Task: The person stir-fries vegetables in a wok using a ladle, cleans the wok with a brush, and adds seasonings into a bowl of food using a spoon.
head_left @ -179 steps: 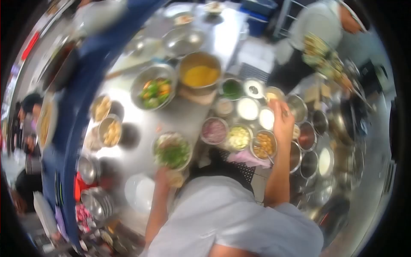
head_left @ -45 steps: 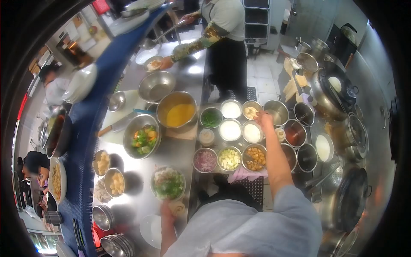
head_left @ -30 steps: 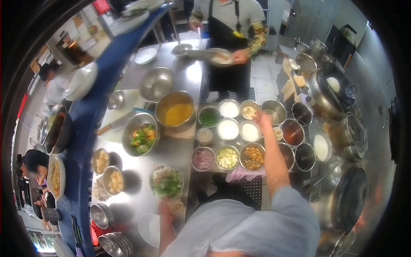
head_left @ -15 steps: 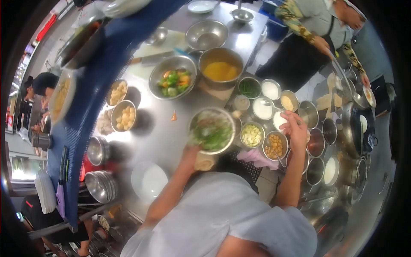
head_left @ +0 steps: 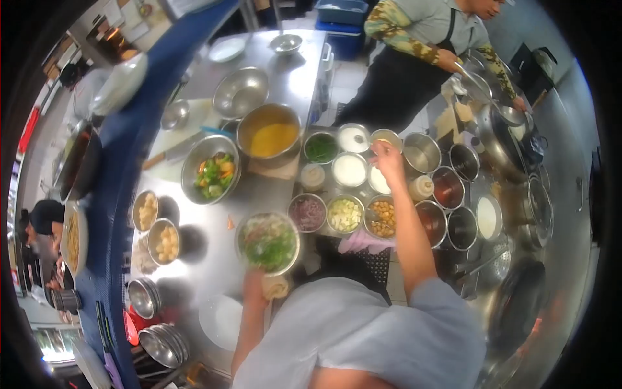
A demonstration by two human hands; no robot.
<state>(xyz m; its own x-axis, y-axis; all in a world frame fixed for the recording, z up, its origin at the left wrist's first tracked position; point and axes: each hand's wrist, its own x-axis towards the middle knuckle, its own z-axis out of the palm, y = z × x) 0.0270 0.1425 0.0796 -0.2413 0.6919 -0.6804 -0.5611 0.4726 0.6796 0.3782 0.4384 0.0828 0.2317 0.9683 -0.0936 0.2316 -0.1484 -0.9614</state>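
Observation:
My left hand [head_left: 255, 282] grips the near rim of a metal bowl [head_left: 267, 244] filled with chopped greens and some pale and pinkish pieces. A folded cloth [head_left: 276, 287] lies just right of that hand. My right hand [head_left: 387, 157] reaches over a container of pale yellow contents [head_left: 386, 138], its fingers bent together; whether anything is between them is too small to tell. Around it stand containers of white contents [head_left: 350, 170], chopped green herbs [head_left: 321, 148], and an empty metal pot [head_left: 422, 153]. Nearer are chopped purple onion [head_left: 307, 213], pale green cubes [head_left: 345, 214] and orange-brown pieces [head_left: 381, 218].
A bowl of mixed vegetables [head_left: 211, 170], a pot of yellow liquid [head_left: 269, 131] and a knife [head_left: 173, 151] lie ahead left. A co-worker [head_left: 414, 58] stands ahead at the stove with a ladle. Stacked bowls [head_left: 162, 345] and a white bowl [head_left: 220, 322] are near left.
Since half a second ago the view has turned, and my left hand's bowl has come away from the ingredient containers. My right hand has moved from the white container to the pale yellow one.

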